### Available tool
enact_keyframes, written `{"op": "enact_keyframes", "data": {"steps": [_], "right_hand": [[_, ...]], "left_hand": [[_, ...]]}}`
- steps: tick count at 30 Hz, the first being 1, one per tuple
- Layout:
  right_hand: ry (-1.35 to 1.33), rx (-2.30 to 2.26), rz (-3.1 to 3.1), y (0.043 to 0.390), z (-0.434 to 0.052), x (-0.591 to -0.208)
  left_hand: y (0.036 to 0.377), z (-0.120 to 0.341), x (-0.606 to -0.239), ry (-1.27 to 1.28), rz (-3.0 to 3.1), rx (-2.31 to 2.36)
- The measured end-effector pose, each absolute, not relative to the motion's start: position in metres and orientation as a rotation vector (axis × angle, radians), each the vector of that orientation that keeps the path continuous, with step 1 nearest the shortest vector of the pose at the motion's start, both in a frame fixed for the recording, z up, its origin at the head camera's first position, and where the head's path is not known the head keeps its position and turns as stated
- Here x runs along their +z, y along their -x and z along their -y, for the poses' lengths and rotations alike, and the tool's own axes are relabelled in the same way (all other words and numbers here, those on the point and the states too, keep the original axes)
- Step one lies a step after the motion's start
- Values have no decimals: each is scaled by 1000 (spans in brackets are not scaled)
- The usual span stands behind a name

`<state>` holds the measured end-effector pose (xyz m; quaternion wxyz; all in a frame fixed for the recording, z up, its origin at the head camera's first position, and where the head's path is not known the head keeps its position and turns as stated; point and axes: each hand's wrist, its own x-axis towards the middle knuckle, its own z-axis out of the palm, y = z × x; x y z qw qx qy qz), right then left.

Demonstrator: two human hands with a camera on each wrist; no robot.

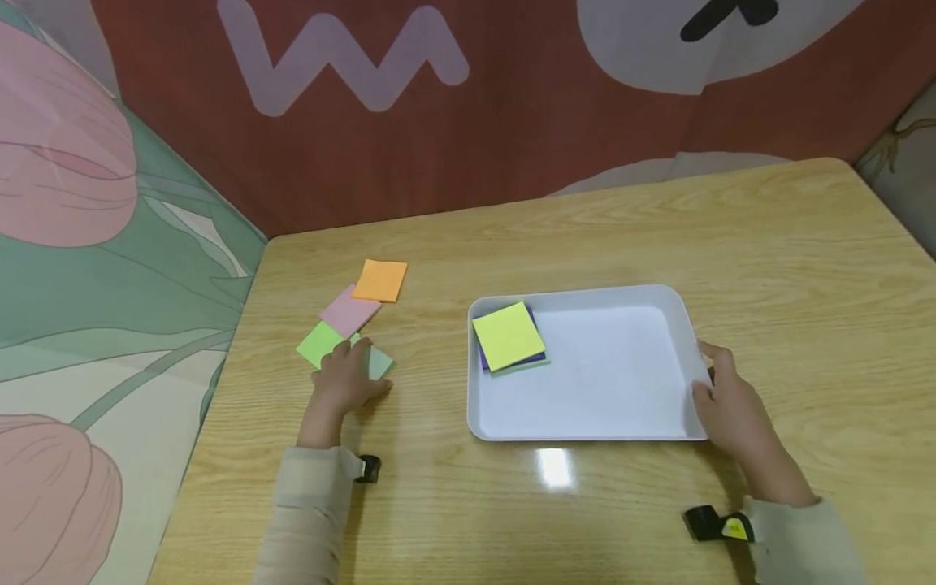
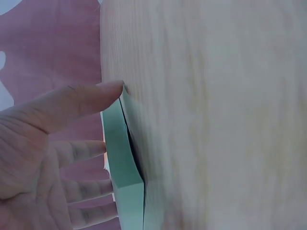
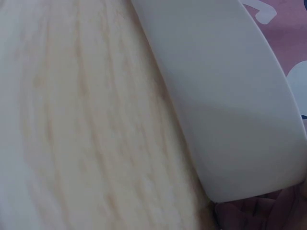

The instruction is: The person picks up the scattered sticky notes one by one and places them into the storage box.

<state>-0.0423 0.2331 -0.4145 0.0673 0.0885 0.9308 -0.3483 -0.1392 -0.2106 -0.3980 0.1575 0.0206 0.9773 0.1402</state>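
Behind the wooden bench (image 1: pixel 768 244) hangs a red cloth with pale shapes, and a flowered cloth stands at its left side. On the bench lies a white tray (image 1: pixel 621 406). In its far left corner sits a small stack of sticky pads: a yellow pad (image 1: pixel 506 335) on top, a purple pad (image 1: pixel 484 357) under it, and a green edge below.

Left of the tray, a row of pads lies on the bare wood: an orange pad (image 1: pixel 382 280), a pink pad (image 1: pixel 348 312), a light green pad (image 1: pixel 318 343) and a mint pad (image 1: pixel 379 362).

The left hand (image 1: pixel 342 380) rests palm down on the mint pad; its fingers (image 2: pixel 81 150) are slightly spread and the thumb lifts the pad's edge. The right hand (image 1: pixel 731 406) grips the tray's right rim, fingers curled over it.
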Motion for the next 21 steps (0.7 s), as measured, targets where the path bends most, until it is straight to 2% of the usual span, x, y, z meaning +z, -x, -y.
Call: {"op": "enact_keyframes", "data": {"steps": [21], "right_hand": [[-272,-1059,-2813,43,-235,-417]], "left_hand": [[134,205,-397,-84,-2811,492]]}}
